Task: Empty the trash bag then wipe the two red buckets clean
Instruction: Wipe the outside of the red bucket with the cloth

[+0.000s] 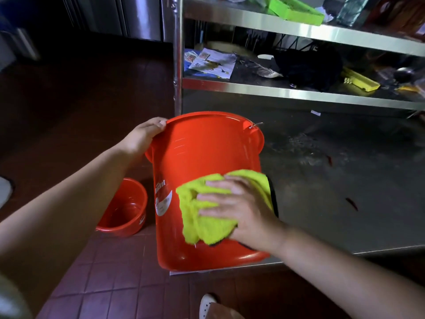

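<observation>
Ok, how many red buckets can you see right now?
2. The large red bucket is tilted on the bottom shelf's edge, held by the left hand. The small red bucket stands on the floor, left of it.

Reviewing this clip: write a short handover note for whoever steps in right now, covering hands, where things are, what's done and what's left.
Left hand grips the rim of the big red bucket, which is tilted on its side on the steel shelf.
Right hand presses the yellow cloth flat against the bucket's outer wall.
Small red bucket stands upright on the tiled floor, to the left.
Trash bag not in view.
Done: outside wipe under way. Left: finish this bucket; whether the small one is clean cannot be told.
</observation>
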